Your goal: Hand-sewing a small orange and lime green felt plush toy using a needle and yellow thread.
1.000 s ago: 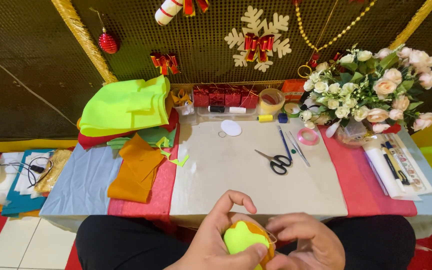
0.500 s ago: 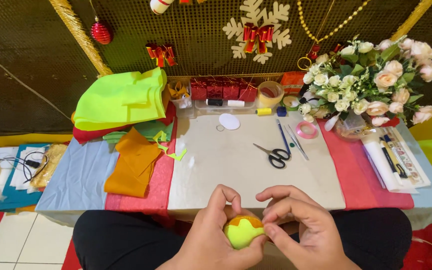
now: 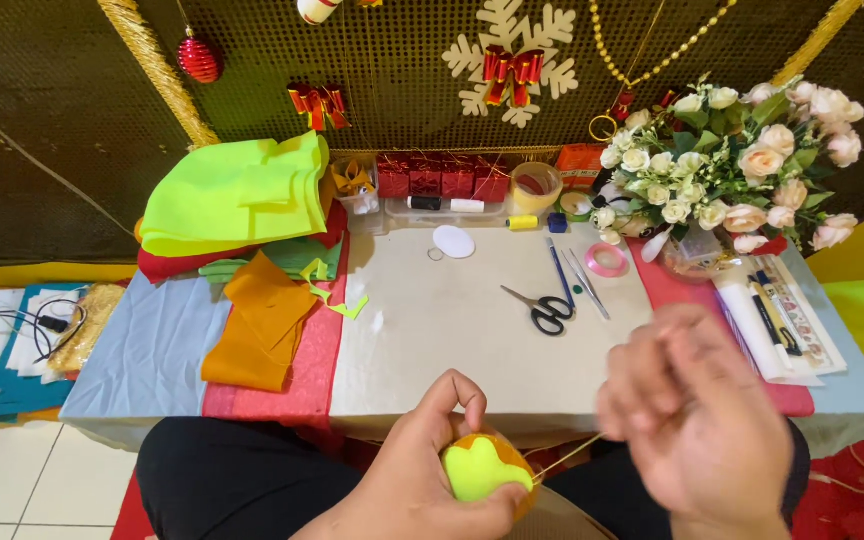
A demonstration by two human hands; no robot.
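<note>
Below, the left hand (image 3: 422, 480) grips a yellow-green felt ball (image 3: 485, 468) while the blurred right hand (image 3: 697, 420) apparently pinches its taut thread (image 3: 567, 457).

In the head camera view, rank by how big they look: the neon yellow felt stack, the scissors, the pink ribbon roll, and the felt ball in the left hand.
1. Neon yellow felt stack
2. Felt ball, though it is nearest the camera, so its rank is unsure
3. Scissors
4. Pink ribbon roll

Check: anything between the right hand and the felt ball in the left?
Nothing visible. The right hand is raised beside the felt ball, which the left hand cups. Only a taut thread spans the open gap between them.
</note>
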